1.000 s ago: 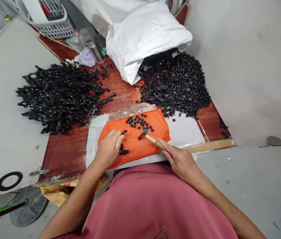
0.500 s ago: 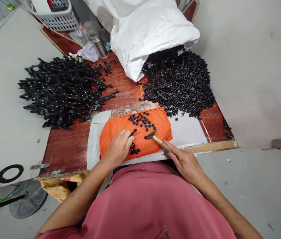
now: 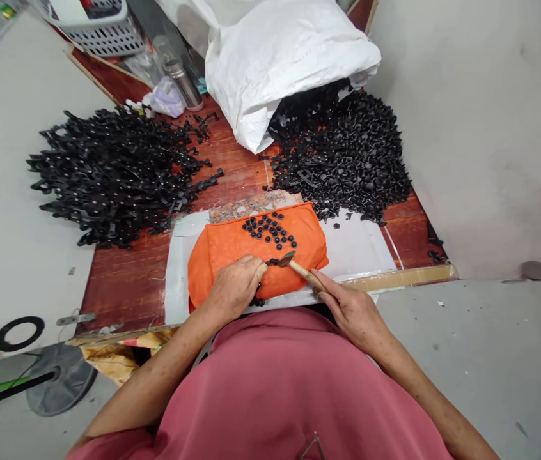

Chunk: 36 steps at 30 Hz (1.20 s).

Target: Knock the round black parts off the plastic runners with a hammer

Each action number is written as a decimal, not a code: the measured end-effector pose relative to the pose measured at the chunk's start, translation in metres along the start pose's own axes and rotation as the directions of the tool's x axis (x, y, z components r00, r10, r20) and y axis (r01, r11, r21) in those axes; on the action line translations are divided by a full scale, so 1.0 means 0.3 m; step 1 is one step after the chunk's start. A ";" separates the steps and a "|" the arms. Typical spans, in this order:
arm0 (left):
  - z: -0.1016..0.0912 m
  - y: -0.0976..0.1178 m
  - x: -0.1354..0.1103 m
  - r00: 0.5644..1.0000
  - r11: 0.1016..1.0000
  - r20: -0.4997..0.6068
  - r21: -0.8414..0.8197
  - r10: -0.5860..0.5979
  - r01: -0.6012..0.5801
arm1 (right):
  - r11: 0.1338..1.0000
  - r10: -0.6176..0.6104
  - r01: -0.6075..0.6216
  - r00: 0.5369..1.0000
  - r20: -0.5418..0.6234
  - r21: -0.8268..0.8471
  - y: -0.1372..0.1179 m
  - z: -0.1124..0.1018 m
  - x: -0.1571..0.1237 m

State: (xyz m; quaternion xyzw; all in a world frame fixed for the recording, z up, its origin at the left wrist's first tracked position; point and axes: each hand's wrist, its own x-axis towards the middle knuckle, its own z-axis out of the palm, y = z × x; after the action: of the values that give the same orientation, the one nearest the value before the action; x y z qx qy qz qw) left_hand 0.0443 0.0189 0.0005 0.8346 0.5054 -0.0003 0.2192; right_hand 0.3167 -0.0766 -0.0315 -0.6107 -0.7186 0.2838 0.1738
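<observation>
With 12 o'clock straight ahead of the wearer, the right hand [image 3: 353,312] comes in at 4 o'clock of an orange cloth [image 3: 225,246], its fingers closed around the rear end of a small hammer [image 3: 305,273] with a pale wooden handle. The hammer's long axis runs from 4 to 10 o'clock, the head [image 3: 287,258] leading toward 10. The head itself lies crosswise, roughly along 8 to 2, over the cloth; whether it touches anything is too small to tell.

The left hand [image 3: 235,287] rests on the near part of the cloth, fingers pinched on a slim black piece [image 3: 271,262]. What shows of that piece points toward 2 or 3 o'clock, its tip just beside the hammer head; the rest is hidden in the grip. More small black pieces [image 3: 259,301] lie at about 4 o'clock of that hand, partly covered by it.

Round black buttons [image 3: 267,239] are scattered on the cloth at 11 o'clock from the hammer head. The cloth sits over a white sheet [image 3: 357,246] on the reddish table [image 3: 121,275]. From the cloth, a heap of black straps [image 3: 112,172] lies at 10 o'clock, a white sack [image 3: 290,64] at 12, and a mound of small black parts [image 3: 357,156] between 1 and 2.
</observation>
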 end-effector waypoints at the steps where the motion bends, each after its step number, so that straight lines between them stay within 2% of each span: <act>1: 0.002 0.005 0.003 1.000 1.000 0.010 0.015 -0.008 0.008 | 1.000 0.000 0.000 1.000 -0.003 -0.004 -0.001 -0.001 0.001; 11: 0.014 0.038 0.005 0.993 0.974 0.065 0.207 -0.103 0.088 | 0.999 0.038 -0.039 0.998 0.046 0.030 -0.008 -0.007 0.003; 19: 0.023 0.039 0.012 0.992 0.965 0.057 0.242 -0.115 0.097 | 0.995 0.044 -0.048 0.998 0.054 0.092 -0.008 -0.017 0.006; 23: 0.018 0.048 0.015 0.993 0.959 0.041 0.265 -0.109 0.095 | 0.998 -0.027 0.031 0.997 -0.069 0.058 -0.025 -0.076 0.006; 27: 0.019 0.058 0.015 0.996 0.956 0.011 0.280 -0.093 0.087 | 0.989 -0.143 0.134 0.970 -0.195 -0.056 -0.061 -0.124 0.003; 30: 0.021 0.062 0.016 0.994 0.953 0.002 0.285 -0.105 0.100 | 0.984 -0.170 0.153 0.963 -0.211 -0.095 -0.071 -0.102 0.000; 34: 0.019 0.058 0.017 0.991 0.958 0.026 0.260 -0.134 0.123 | 0.979 -0.127 0.109 0.988 -0.093 -0.174 -0.051 -0.047 -0.002; 36: 0.018 0.055 0.016 0.990 0.960 0.036 0.254 -0.134 0.121 | 0.983 -0.135 0.118 0.983 -0.121 -0.139 -0.044 -0.038 -0.004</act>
State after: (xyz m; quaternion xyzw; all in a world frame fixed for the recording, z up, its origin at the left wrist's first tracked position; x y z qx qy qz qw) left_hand 0.0619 0.0145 0.0005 0.8211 0.5480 -0.1004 0.1243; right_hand 0.3136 -0.0769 -0.0144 -0.5911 -0.7601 0.1840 0.1973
